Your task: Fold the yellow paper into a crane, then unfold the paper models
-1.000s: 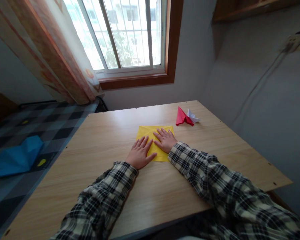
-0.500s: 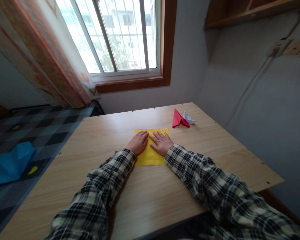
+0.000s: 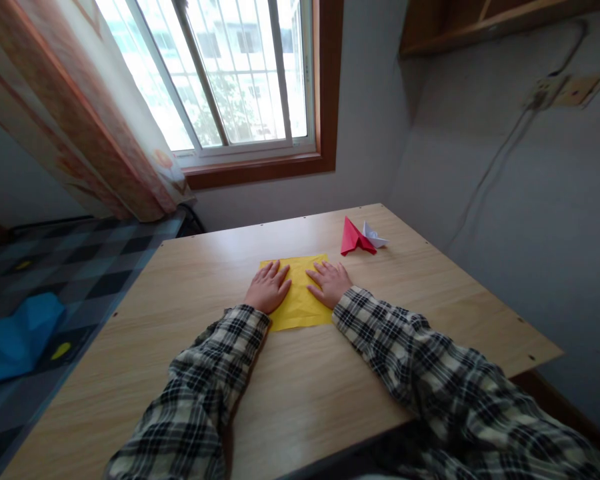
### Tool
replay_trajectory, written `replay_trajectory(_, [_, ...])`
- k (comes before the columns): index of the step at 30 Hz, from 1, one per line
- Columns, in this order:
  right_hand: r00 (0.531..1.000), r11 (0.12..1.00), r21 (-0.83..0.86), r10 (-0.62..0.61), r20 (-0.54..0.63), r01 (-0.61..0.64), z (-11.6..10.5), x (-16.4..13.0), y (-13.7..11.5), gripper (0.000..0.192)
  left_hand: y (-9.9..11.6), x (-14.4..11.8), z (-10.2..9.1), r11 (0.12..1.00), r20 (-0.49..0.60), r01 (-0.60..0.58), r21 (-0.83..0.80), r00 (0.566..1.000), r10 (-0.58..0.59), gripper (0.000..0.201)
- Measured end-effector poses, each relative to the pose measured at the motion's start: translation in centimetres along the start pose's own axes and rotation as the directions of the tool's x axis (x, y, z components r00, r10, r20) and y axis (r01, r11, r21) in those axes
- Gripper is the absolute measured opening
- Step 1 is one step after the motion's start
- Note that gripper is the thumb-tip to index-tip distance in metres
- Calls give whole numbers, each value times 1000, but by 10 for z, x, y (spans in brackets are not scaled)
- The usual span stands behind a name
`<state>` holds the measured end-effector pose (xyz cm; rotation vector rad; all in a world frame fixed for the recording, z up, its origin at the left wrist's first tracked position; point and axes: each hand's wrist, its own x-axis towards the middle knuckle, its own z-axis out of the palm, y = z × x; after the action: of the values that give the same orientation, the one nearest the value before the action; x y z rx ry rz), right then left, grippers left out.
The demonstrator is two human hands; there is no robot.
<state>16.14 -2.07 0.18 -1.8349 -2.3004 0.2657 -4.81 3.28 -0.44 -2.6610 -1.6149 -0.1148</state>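
A yellow sheet of paper (image 3: pixel 300 300) with faint creases lies flat on the wooden table (image 3: pixel 300 380). My left hand (image 3: pixel 269 287) rests palm down on the sheet's left side, fingers spread. On the right side and just past that edge, my right hand (image 3: pixel 331 283) lies flat with its fingers apart. Between the two hands a strip of the yellow paper shows. Neither hand grips anything. The parts of the sheet under both palms are hidden.
A red folded paper piece (image 3: pixel 356 239) and a white folded paper piece (image 3: pixel 374 235) stand at the back right of the table. To the left, a large blue folded paper (image 3: pixel 23 337) lies on a checked cloth (image 3: pixel 10 420). Walls rise behind and at right.
My hands have slid apart across the yellow paper, the left one leftward and the right one toward the right edge. The sheet is turned slightly. The camera view has shifted a little.
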Motion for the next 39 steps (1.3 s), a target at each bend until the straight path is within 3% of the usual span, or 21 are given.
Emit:
replay_trajectory(4, [996,998,-2,67,-65,-67,-6,-6,25,49,-27,-2,0,995,-8,100,14,995,-99,59])
replay_trajectory(10, [979,995,94,-2,-202,21,-10,-14,61,36,-103,0,-2,947,-107,320,25,943,-316,59])
replay_trajectory(13, [952,987,152,7,-307,42,-10,-13,69,29,-133,0,-10,927,-147,374,25,919,-366,56])
replay_trajectory(20, [912,986,162,27,-409,44,-13,-9,74,27,-158,-9,-25,862,-231,508,-1,838,-494,52])
replay_trajectory(24, [854,987,134,147,-499,-91,-18,-9,82,32,-151,-12,-29,876,-323,481,-30,825,-464,50])
replay_trajectory(28, [781,961,130,276,-561,-245,-14,-5,94,34,-121,-18,-32,937,-470,345,-62,818,-332,45])
replay_trajectory(32, [803,951,109,302,-513,-288,-5,3,105,39,-76,-28,-32,984,-552,145,-101,815,-177,39])
replay_trajectory(39, [823,953,88,294,-487,-289,0,11,113,35,-7,-46,-28,979,-491,-159,-130,868,76,33])
